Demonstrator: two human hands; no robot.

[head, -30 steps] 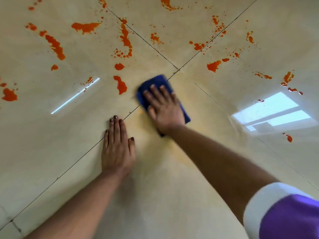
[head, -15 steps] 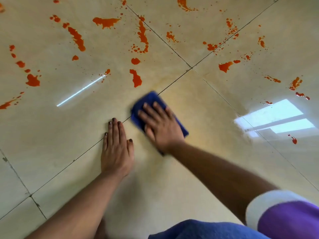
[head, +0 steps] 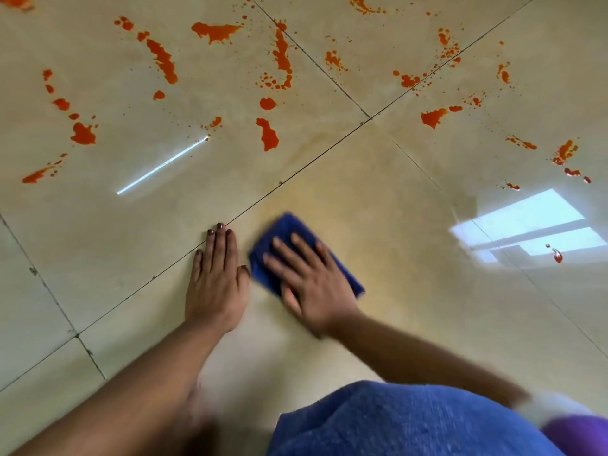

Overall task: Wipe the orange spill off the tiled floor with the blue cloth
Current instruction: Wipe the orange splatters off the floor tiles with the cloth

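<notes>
A folded dark blue cloth [head: 297, 230] is pressed flat on the glossy beige tiled floor [head: 411, 205], in the near middle of the scene, just right of a dark grout line [head: 296, 174] that runs diagonally from near left to far right. The cloth is covered in large part by the right hand [head: 311, 283], whose fingers are laid straight and slightly spread over the fabric, with the palm bearing down on its near edge; nothing is pinched or gripped. A faint yellowish smear [head: 348, 199] is seen on the tile just beyond and to the right of the cloth.

Just left of the cloth, the left hand [head: 215, 281] is placed flat on the floor, fingers straight and held together, the thumb tip close to the cloth's left edge; contact between them cannot be told.

The orange spill [head: 268, 134] is scattered as blotches and droplets across the far tiles, from far left to far right, well apart from the cloth.

A bright window reflection [head: 526, 227] is seen on the floor at the right. Blue fabric [head: 411, 422] fills the near edge, beside a white-and-purple sleeve [head: 572, 422].
</notes>
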